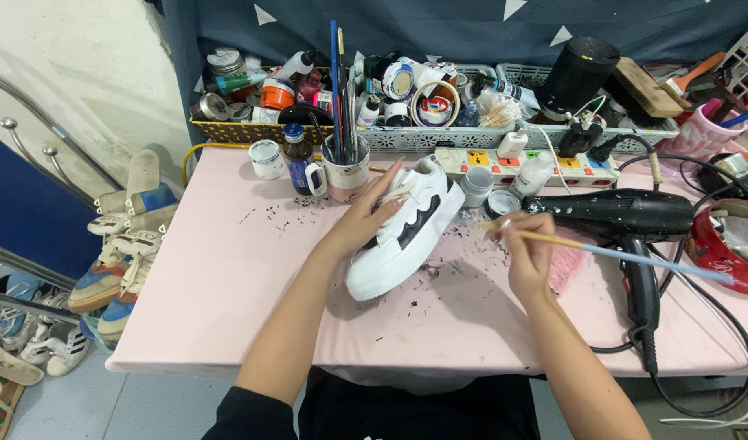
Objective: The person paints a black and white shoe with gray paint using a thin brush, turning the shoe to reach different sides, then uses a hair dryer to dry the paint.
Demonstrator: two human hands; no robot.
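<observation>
1. While both hands work near its middle, the pink tabletop [227, 285] carries everything, speckled with dark flecks around the shoe.
2. Along the far edge run woven and plastic baskets [406, 140] crammed with paint bottles, tape rolls and jars — a dense wall behind the work.
3. At the right lies a black hair dryer [626, 220], its cord trailing off the front edge; it sits just beside the right hand and crowds that side.
4. Centre stage is a white sneaker [402, 236] with black side panels, tilted on the tabletop, toe toward the person.
5. Left hand [370, 216]: fingers spread over the sneaker's top, holding it steady.
6. Right hand [527, 253]: fingers pinched narrow on a thin brush [626, 257] whose pale blue handle points right, over a pink cloth [571, 265].
7. Behind the sneaker stand a mug of brushes [345, 175], a dark blue bottle [296, 159] and small paint pots [476, 186] — near, but apart from the hands.
</observation>
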